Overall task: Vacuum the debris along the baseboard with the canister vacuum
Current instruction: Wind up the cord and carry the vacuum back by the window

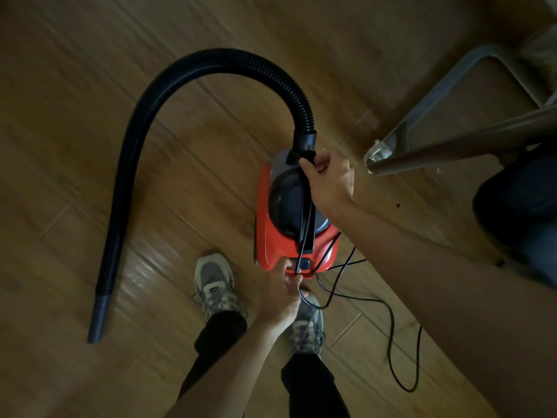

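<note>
— Well, how do the hands sit?
— Right hand (327,176) grips the cord (305,233) at the handle's front on the red canister vacuum (271,245); left hand (281,300) pinches the same cord at the rear. It stands on the floor (75,70), before the feet (215,285).
— Hard to see?
— Its right side, hidden under the forearm (422,251).

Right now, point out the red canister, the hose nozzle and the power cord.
red canister (272,248), head view, on its red shell
hose nozzle (98,315), head view, middle of the grey tip
power cord (405,390), head view, bottom of its floor loop
</note>
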`<state>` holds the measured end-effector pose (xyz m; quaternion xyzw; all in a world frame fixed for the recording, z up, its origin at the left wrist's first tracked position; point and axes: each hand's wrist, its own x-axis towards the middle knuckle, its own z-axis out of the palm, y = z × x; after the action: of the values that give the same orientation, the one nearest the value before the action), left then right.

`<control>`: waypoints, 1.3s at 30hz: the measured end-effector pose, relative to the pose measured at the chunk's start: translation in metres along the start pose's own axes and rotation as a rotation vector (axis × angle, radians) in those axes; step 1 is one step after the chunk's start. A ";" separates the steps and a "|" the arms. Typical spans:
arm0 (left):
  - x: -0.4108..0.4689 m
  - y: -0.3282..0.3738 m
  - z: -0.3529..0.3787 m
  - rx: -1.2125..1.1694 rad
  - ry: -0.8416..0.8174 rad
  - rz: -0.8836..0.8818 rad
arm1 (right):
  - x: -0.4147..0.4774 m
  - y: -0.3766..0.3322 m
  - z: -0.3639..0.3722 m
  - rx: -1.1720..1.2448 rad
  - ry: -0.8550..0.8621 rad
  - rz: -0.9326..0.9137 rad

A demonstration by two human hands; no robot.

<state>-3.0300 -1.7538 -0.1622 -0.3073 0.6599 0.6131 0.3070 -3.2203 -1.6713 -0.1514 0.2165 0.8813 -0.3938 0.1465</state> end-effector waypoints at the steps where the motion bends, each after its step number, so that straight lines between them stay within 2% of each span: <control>1: 0.002 -0.001 0.000 0.003 -0.001 -0.004 | 0.001 0.000 0.001 -0.004 0.001 0.002; 6: 0.007 -0.010 -0.002 0.053 0.006 -0.018 | 0.004 0.005 0.004 -0.027 0.003 -0.008; 11: 0.012 -0.011 -0.008 0.200 0.028 0.111 | 0.005 0.008 0.005 -0.056 -0.006 0.000; 17: 0.011 0.005 -0.012 0.204 0.001 0.036 | 0.001 0.001 0.002 -0.079 -0.066 0.023; 20: 0.013 0.011 -0.024 0.294 -0.011 0.008 | -0.007 -0.002 -0.003 -0.121 -0.139 0.007; 25: 0.019 0.027 -0.067 0.391 0.028 0.014 | -0.026 -0.002 -0.008 -0.195 -0.206 -0.031; 29: 0.020 0.049 -0.111 0.322 0.084 0.004 | -0.040 -0.003 -0.007 -0.166 -0.144 0.047; 32: 0.028 0.053 -0.150 0.431 0.138 -0.091 | -0.048 -0.006 0.000 -0.134 -0.118 0.149; 39: 0.062 0.061 -0.224 0.620 0.179 -0.106 | -0.057 -0.006 0.024 -0.078 -0.019 0.217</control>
<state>-3.1226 -1.9757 -0.1593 -0.2859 0.8227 0.3364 0.3582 -3.1719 -1.7081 -0.1389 0.3009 0.8659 -0.3430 0.2049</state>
